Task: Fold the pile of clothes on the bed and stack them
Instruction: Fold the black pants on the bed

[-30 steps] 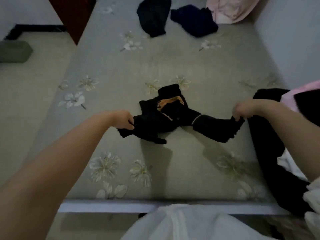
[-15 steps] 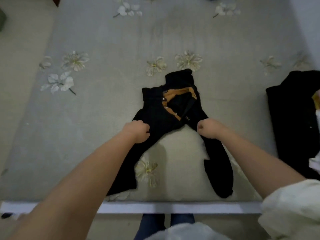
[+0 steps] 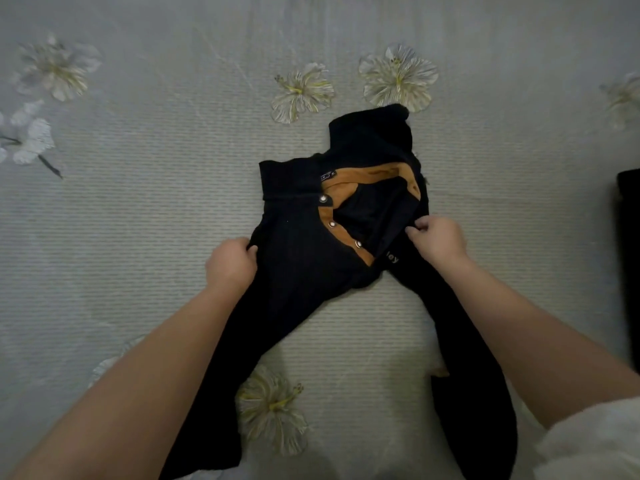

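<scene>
Head view, looking down: your left hand (image 3: 231,265) is curled into the left edge of a black pair of trousers with a tan-lined waistband and metal snap buttons (image 3: 311,258), gripping the fabric near the hip. Your right hand (image 3: 437,237) pinches the opposite edge of the opened waist, just beside the tan lining and some pale lettering.

Between your hands the trousers lie on the grey bedsheet printed with white flowers (image 3: 156,202). The waist points away from you and is bunched, with one flap turned up at the far end. The two legs splay apart toward you, running under each forearm to the near edge of the bed.

By the look of it, this garment is only being spread out: no fold has been made in it yet, and the legs still need bringing together before you can fold it down. At the far right edge a dark strip of another black garment (image 3: 628,265) shows, well apart from the trousers; whether it is folded or part of a stack cannot be told. No finished stack is visible.
</scene>
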### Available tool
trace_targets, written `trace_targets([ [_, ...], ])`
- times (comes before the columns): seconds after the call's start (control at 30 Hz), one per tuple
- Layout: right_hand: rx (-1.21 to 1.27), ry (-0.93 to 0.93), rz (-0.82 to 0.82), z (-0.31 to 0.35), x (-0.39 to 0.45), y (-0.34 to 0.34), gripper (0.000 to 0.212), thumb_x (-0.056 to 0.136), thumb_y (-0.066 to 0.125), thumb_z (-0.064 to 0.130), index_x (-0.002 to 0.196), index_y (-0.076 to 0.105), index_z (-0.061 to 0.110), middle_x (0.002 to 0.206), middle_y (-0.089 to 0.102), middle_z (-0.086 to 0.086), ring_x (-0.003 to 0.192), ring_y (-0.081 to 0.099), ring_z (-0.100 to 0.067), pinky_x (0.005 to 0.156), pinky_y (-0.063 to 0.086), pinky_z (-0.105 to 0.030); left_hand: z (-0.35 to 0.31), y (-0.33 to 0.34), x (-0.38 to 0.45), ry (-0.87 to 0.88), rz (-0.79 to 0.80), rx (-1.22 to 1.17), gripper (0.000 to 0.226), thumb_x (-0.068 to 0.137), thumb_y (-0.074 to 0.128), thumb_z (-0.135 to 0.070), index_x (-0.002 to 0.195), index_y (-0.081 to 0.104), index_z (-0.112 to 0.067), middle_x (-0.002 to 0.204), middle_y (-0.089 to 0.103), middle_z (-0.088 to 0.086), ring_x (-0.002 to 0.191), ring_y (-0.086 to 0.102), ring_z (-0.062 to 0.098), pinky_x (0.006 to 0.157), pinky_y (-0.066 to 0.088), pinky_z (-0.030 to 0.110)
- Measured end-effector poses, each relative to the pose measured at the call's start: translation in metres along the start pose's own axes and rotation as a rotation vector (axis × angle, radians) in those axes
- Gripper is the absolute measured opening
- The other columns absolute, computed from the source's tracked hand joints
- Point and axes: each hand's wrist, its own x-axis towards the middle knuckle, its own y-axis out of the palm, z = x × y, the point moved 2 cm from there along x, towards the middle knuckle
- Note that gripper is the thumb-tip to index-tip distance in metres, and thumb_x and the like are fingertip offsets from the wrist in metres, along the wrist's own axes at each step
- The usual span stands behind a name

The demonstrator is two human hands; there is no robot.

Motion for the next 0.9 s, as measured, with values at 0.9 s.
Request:
trace_targets([
  [0.9, 0.585, -0.605, -0.835, 0.081, -0.346, -0.316, 0.020, 0.084, 0.061, 0.012, 0.094, 0.071, -0.003, 0.093, 0.069, -0.024, 0.079, 0.061, -0.019, 0.062, 0.035, -0.018, -0.004, -0.363, -0.321, 0.541, -1.040, -0.597, 0.021, 0.092, 0.049, -0.009, 0.100, 0.064, 0.003, 0.094, 0.064, 0.021, 0.087, 0.056, 0.030, 0.069, 0.033, 0.022],
])
